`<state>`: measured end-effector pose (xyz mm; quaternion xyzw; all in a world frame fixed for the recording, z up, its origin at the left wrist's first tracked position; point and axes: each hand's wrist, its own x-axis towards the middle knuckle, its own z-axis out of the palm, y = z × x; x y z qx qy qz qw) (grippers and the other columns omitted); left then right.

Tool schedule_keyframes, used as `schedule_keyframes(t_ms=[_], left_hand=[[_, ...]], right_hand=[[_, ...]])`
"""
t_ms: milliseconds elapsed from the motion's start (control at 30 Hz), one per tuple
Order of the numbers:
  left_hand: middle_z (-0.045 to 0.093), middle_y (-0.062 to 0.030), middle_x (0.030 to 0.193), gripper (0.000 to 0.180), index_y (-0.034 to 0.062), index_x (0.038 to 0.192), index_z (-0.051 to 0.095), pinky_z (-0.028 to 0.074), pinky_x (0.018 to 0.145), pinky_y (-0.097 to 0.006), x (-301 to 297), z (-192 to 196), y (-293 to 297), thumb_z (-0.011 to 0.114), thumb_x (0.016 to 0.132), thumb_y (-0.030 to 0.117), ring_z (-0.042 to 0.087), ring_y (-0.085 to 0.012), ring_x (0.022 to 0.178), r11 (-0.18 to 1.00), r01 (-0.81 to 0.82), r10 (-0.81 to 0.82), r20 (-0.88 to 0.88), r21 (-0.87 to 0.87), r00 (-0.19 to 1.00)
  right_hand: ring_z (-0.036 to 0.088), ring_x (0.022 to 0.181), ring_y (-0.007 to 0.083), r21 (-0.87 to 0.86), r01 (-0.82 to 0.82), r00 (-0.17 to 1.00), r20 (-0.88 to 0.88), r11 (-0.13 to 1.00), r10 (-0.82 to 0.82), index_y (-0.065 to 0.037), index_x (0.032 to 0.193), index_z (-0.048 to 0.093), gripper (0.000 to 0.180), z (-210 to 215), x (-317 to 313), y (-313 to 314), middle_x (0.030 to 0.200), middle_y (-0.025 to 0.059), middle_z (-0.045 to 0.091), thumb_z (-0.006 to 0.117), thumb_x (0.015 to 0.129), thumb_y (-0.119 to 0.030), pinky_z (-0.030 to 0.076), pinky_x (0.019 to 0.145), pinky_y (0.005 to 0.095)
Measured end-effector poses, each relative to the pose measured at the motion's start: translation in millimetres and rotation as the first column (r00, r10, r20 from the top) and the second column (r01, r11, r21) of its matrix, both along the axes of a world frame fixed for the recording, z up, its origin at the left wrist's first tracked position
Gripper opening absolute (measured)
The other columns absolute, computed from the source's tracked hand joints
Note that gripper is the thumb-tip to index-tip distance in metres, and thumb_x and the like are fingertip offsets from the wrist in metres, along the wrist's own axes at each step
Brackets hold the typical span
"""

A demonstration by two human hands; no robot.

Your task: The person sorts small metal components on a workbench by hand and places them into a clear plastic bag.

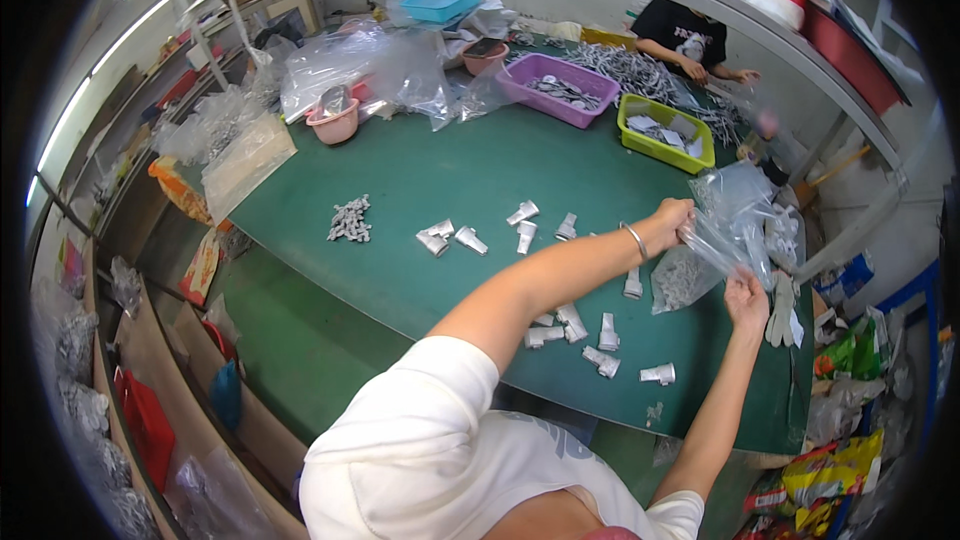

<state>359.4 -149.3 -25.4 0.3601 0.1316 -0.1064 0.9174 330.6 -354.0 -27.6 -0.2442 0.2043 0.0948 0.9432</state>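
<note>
My left hand (672,224), with a bracelet at its wrist, reaches across the right side of the green table and is closed on a clear plastic bag (712,240). Closer to me, my right hand (745,300) pinches another part of the same bag, which stretches between both hands. Beside them lies a clear bag of small grey parts (678,280). Several silvery metal fittings (602,361) are scattered under and left of my left forearm. Farther left sits a little heap of small grey metal pieces (350,220).
Along the far side stand a purple basin (562,115), a lime-green basin (668,152) and a pink bowl (334,126). A co-worker (690,40) sits behind a pile of metal parts (625,70). A grey glove (781,312) hangs near the right edge; shelves line the left.
</note>
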Motion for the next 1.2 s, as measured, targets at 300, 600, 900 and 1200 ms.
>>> schedule_keyframes(t_ms=[300,600,900,1200], left_hand=[[0.052,-0.0054,0.065,0.017,0.0071,0.079,0.055,0.043,0.048,-0.032,-10,52,-17,0.060,0.084,0.022,0.045,-0.0140,0.046,0.898,0.163,-0.145,0.074,-0.408,0.987],[0.062,-0.0103,0.076,0.029,-0.0045,0.099,0.059,0.053,0.059,-0.027,-15,43,8,0.065,0.075,0.010,0.061,-0.0155,0.060,0.341,-0.116,-0.417,0.260,0.933,0.871],[0.056,-0.0133,0.109,0.037,0.0015,0.113,0.052,0.046,0.084,-0.032,-106,3,55,0.061,0.080,0.016,0.056,-0.0261,0.100,0.243,-0.428,-0.482,0.491,0.871,0.726],[0.037,-0.0119,0.134,0.043,0.0079,0.120,0.046,0.025,0.101,-0.052,-277,-56,104,0.059,0.079,0.012,0.032,-0.0360,0.124,-0.286,-0.345,-0.598,0.115,0.894,0.793]], right_hand=[[0.028,0.042,0.0110,0.084,-0.196,0.956,0.236,0.977,0.172,-0.014,0.057,0.033,0.030,23,32,-25,0.050,-0.0026,0.030,0.040,0.087,-0.015,0.024,0.040,0.0269],[0.051,0.062,0.0142,-0.380,-0.139,0.915,0.305,0.914,0.266,-0.003,0.083,0.055,0.011,32,39,-32,0.071,0.0035,0.054,0.050,0.087,-0.013,0.043,0.058,0.0255],[0.051,0.093,0.0187,-0.624,0.769,0.633,0.774,-0.136,0.030,-0.002,0.100,0.055,0.026,28,-82,-42,0.103,0.0068,0.055,0.062,0.078,-0.014,0.038,0.080,0.0319],[0.044,0.103,0.0330,-0.770,0.583,0.509,0.097,-0.259,0.855,0.000,0.104,0.052,0.037,-56,-187,-14,0.109,0.0139,0.048,0.065,0.070,-0.007,0.036,0.089,0.0390]])
